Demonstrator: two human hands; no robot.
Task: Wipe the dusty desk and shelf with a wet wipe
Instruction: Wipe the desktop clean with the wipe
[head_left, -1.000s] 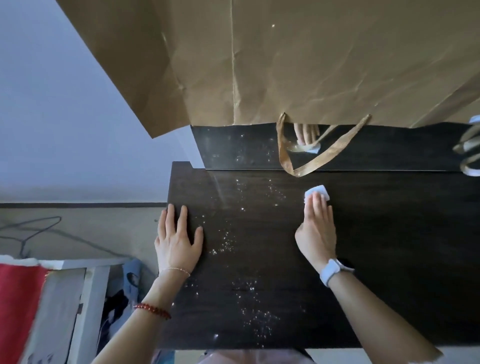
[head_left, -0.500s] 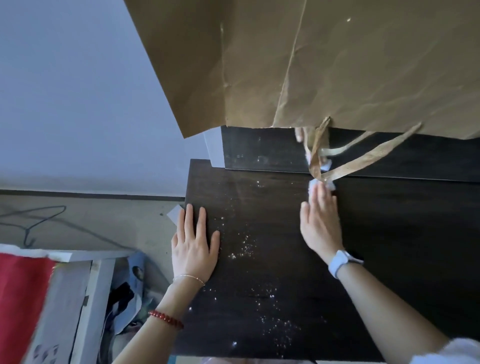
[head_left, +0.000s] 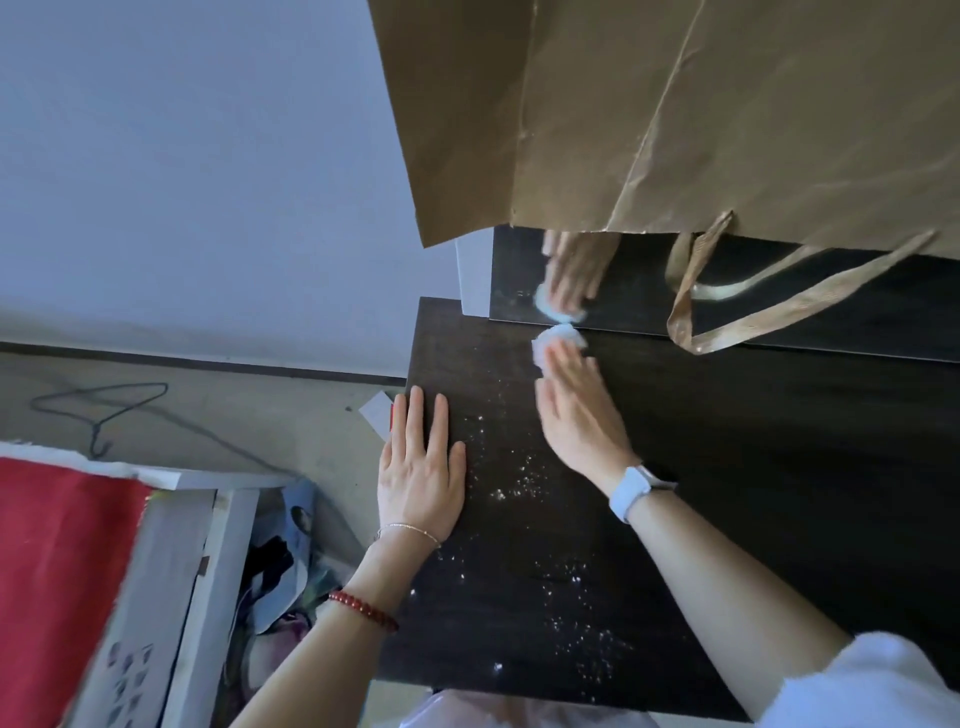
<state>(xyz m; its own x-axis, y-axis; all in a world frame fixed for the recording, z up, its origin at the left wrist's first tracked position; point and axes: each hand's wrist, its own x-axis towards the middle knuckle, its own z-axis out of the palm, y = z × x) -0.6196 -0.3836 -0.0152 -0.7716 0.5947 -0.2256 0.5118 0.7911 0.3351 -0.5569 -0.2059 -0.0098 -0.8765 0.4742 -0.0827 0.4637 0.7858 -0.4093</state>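
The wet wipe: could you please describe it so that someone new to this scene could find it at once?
Start at the dark desk below the brown paper bag. At its back edge, the right hand presses flat fingers on the wet wipe. It is a small white crumpled wad, solid, unlike the scattered white dust specks nearby.

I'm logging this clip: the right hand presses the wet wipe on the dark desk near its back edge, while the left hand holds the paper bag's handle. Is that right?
Not quite. The head view shows the left hand lying flat on the desk, fingers straight, well away from the paper bag's handle. The rest holds: the right hand presses the wet wipe near the back edge.
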